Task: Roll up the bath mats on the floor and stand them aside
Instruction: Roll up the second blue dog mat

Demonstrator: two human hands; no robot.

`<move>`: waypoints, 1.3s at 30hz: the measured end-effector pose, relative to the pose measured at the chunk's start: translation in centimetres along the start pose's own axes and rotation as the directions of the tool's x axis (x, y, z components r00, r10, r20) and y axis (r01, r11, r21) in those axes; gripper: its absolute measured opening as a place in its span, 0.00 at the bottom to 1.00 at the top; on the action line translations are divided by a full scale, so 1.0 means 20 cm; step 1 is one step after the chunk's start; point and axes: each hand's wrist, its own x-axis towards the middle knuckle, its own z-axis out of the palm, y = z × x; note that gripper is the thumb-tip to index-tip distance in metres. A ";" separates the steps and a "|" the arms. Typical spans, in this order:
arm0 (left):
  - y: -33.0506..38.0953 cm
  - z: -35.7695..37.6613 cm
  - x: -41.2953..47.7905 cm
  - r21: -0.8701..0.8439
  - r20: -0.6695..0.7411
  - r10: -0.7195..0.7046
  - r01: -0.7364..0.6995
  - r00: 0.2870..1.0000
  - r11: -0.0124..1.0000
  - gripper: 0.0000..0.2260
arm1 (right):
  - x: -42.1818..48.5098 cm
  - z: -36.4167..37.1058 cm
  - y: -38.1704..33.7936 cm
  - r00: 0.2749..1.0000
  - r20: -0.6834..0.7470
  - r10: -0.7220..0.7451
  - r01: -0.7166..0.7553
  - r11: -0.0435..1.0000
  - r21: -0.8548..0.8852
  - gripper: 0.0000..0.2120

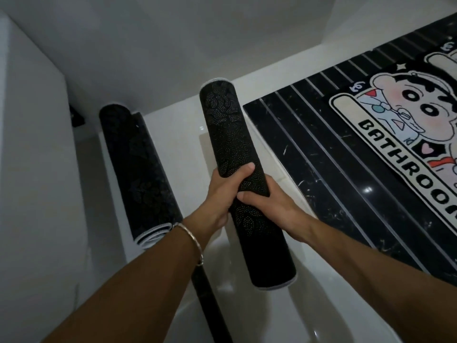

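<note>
White floor (pixel 173 134) meets the wall (pixel 148 58), one rolled mat (pixel 138 169) resting at its left edge. Left hand (pixel 220 194) and right hand (pixel 267 206) wrap a second roll (pixel 230 134) mid-length, likely to keep it tight; a cartoon mat (pixel 408 144) lies unrolled.

Black rolls, white floor, one bright cartoon mat

The middle rolled mat (pixel 235 149) is black, speckled with fine pale dots that gather into leaf and flower shapes, with thin white trim at each end; the left rolled mat (pixel 138 169) is black too, its floral pattern much fainter, its near end showing white-edged layers; the flat mat (pixel 382 144) is cream with black outlines, black block letters, pink cheeks and a pink heart, touches of red and teal; the black marble floor (pixel 309 149) under it has white veins and pale grey stripes; the white floor (pixel 170 127) is glossy; the bracelet (pixel 191 240) is silver.
</note>
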 end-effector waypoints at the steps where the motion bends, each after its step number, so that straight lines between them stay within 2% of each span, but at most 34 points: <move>1: 0.01 0.00 0.01 -0.010 -0.017 0.012 -0.012 1.000 1.000 0.16 | 0.01 0.01 0.00 1.000 0.004 -0.010 0.010 1.000 0.026 0.19; 4: 0.04 0.00 0.03 0.007 -0.080 0.030 -0.029 0.996 1.000 0.15 | 0.04 0.01 -0.01 0.998 0.057 -0.037 0.033 0.996 0.084 0.25; 10: 0.16 -0.09 0.15 -0.045 -0.223 0.010 -0.021 0.975 0.999 0.16 | 0.08 0.01 0.05 0.981 0.194 -0.027 0.017 0.999 0.051 0.31; 13: 0.17 -0.17 0.20 -0.039 -0.228 0.012 -0.022 0.974 0.999 0.19 | 0.13 0.07 0.02 0.973 0.224 -0.061 0.048 0.997 0.066 0.23; 19: 0.19 -0.32 0.29 0.080 -0.343 0.066 -0.041 0.937 0.996 0.41 | 0.28 0.24 -0.04 0.984 0.147 -0.104 0.096 0.993 0.065 0.19; 26: 0.19 -0.45 0.34 0.204 -0.357 0.167 -0.098 0.919 0.974 0.48 | 0.46 0.37 -0.06 0.985 0.135 -0.111 0.112 0.994 -0.002 0.19; 32: 0.14 -0.52 0.36 0.260 -0.352 0.140 -0.047 0.925 0.965 0.55 | 0.51 0.43 -0.03 0.983 0.125 -0.132 0.138 0.990 -0.035 0.23; 39: 0.13 -0.50 0.37 0.314 -0.376 0.105 0.019 0.921 0.949 0.60 | 0.53 0.44 -0.04 0.984 0.112 -0.137 0.143 0.988 -0.048 0.21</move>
